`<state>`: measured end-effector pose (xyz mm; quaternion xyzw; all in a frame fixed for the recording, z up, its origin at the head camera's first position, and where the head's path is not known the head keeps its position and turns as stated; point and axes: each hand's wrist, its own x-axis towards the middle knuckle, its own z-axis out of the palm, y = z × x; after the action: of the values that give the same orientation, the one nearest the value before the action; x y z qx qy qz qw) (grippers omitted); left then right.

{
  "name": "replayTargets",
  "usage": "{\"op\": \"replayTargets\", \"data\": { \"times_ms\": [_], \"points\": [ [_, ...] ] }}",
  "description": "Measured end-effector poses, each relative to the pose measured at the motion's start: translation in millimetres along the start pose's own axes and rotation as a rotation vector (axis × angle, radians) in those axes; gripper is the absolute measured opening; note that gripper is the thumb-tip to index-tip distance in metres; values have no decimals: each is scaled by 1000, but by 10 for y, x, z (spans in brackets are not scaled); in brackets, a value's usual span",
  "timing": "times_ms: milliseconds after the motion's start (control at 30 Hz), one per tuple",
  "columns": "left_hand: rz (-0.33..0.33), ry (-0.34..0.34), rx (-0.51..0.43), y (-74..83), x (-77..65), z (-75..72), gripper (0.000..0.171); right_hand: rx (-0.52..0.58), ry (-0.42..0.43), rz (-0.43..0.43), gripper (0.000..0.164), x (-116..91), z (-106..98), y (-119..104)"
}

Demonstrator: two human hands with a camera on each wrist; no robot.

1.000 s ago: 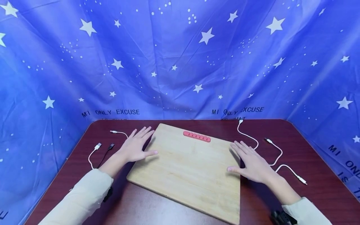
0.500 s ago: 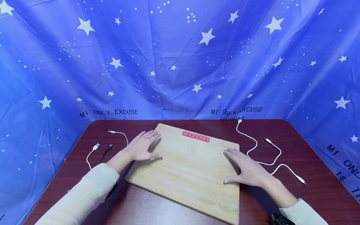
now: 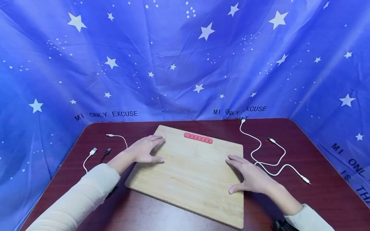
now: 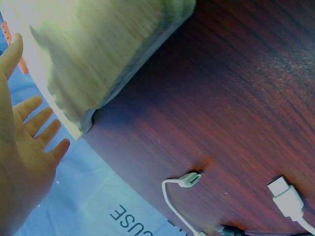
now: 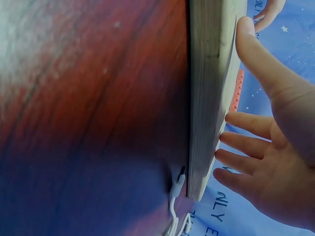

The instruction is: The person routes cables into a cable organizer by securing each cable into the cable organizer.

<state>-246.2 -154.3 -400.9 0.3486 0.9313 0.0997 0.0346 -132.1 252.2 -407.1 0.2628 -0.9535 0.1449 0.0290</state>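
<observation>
A wooden board (image 3: pixel 190 173) lies askew on the dark red table, with a red ridged strip, perhaps a cable holder, (image 3: pixel 198 138) near its far edge. Over the board's left edge is my left hand (image 3: pixel 145 149), fingers extended and thumb apart, holding nothing. In the left wrist view that palm (image 4: pixel 24 167) looks raised off the board. My right hand (image 3: pixel 251 175) is at the right edge, its thumb and fingers spread, also holding nothing. In the right wrist view its fingertips (image 5: pixel 221 137) are close to the board's top face; I cannot tell whether they touch.
Left of the board lie a white USB cable (image 3: pixel 93 151), a black cable plug (image 3: pixel 107 150) and another white cable (image 3: pixel 115 135). Several white cable ends, one plug (image 3: pixel 304 179) among them, lie at the right. A blue star-printed cloth (image 3: pixel 185 64) hangs behind the table (image 3: pixel 289 134).
My right hand has come nearer to me and slightly inward along the board's right edge. The left hand has shifted inward over the board. The head view has turned slightly.
</observation>
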Motion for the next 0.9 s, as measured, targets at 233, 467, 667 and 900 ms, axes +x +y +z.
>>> {"op": "replayTargets", "data": {
  "times_ms": [233,467,667,900],
  "points": [
    [9,6,-3,-32,-17,42,82,36,17,-27,94,27,27,-40],
    [26,10,-6,-33,-16,37,81,41,12,-30,94,43,33,-63],
    [22,2,-9,-46,-21,40,80,30,9,-28,94,44,33,-73],
    [10,-4,-22,-57,-44,77,80,2,16,-21,95,43,49,-68]
  ]
}}
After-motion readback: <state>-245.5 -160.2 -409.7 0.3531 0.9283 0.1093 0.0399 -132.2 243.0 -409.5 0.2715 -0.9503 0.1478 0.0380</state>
